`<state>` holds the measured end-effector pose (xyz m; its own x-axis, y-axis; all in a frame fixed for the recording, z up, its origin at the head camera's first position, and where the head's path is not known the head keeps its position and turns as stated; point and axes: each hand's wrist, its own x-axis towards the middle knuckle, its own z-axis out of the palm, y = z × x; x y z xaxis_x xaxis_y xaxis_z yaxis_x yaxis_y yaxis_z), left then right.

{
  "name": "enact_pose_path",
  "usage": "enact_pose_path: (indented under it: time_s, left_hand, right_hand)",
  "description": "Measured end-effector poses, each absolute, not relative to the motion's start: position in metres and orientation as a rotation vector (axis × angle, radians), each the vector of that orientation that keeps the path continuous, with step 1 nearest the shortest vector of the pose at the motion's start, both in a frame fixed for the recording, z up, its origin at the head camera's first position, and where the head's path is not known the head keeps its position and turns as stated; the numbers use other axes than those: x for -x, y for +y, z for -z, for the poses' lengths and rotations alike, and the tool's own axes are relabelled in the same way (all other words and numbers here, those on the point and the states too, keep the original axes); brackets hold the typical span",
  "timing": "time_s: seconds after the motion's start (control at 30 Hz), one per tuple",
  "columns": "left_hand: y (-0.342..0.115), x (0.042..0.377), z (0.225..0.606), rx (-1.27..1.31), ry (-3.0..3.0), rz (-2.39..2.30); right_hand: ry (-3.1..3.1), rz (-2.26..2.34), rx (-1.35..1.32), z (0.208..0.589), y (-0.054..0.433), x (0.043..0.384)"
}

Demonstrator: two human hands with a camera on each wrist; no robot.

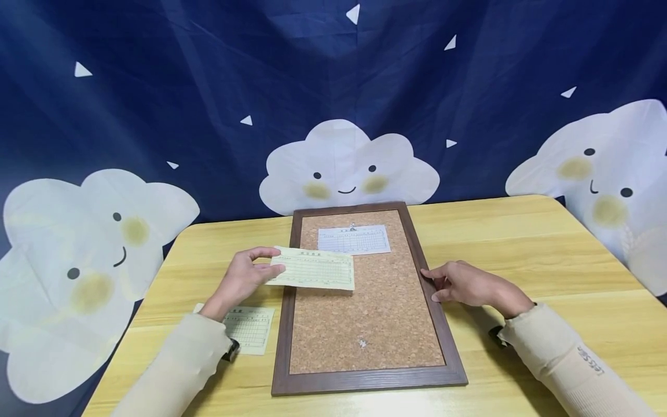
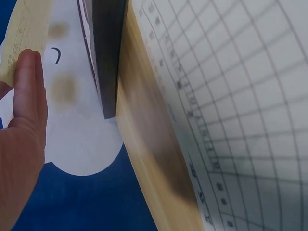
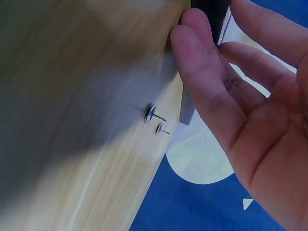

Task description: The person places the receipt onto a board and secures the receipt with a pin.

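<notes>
In the head view my left hand pinches the left edge of a pale yellow-green paper form between thumb and fingers, over the left part of a corkboard. My right hand holds the corkboard's dark wooden frame at its right side. Higher on the cork lies a white paper form, with a small shiny pin at its top edge. Another small shiny thing sits low on the cork. Under my left forearm, a second pale form lies on the table, partly hidden.
Two metal thumbtacks, one larger-looking and one smaller-looking, lie on the table to the right of the board. Behind the wooden table hangs a dark blue curtain with smiling clouds.
</notes>
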<state>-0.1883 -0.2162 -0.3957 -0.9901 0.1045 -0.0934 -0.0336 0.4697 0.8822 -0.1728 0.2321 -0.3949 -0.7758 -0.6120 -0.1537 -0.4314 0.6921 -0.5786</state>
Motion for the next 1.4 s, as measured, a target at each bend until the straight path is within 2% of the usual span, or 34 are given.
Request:
enact_pose_path:
  time_s: [1.4]
  left_hand:
    - [-0.169,0.186,0.404,-0.046,2.537,-1.551]
  right_hand:
    - [2.555,0.752,0.828,0.397,0.233,0.178]
